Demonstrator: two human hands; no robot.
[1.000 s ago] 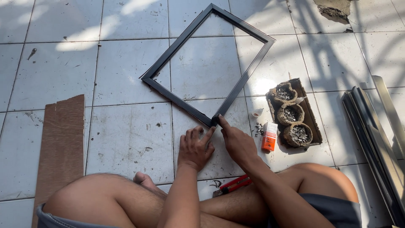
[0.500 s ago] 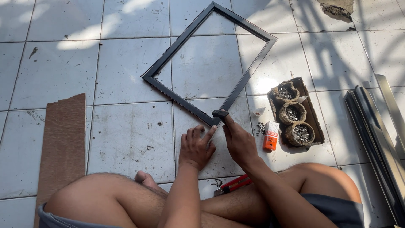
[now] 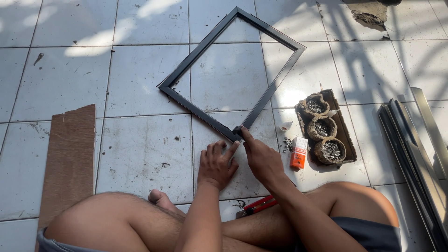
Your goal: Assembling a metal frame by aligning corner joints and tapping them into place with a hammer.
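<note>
Head view: dark rectangular metal frame (image 3: 232, 74) lies flat on white floor tiles (image 3: 140, 144); both hands at its near corner, left hand (image 3: 216, 164) fingers spread, bracing; right hand (image 3: 262, 158) fingertips pinching the joint, apparently to steady it; three screw-filled cups (image 3: 322, 128) sit right

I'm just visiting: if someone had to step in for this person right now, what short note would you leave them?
Left hand: flat on the tiled floor, fingertips by the nearest corner of the dark metal frame.
Right hand: fingers at that same corner; whether they pinch something small cannot be told.
Things: frame lies flat ahead; tray of three small cups of fasteners and an orange box to the right; red-handled tool by the legs; metal strips far right.
Done: the frame's four sides look joined.
Left: whatever the near corner needs.
</note>
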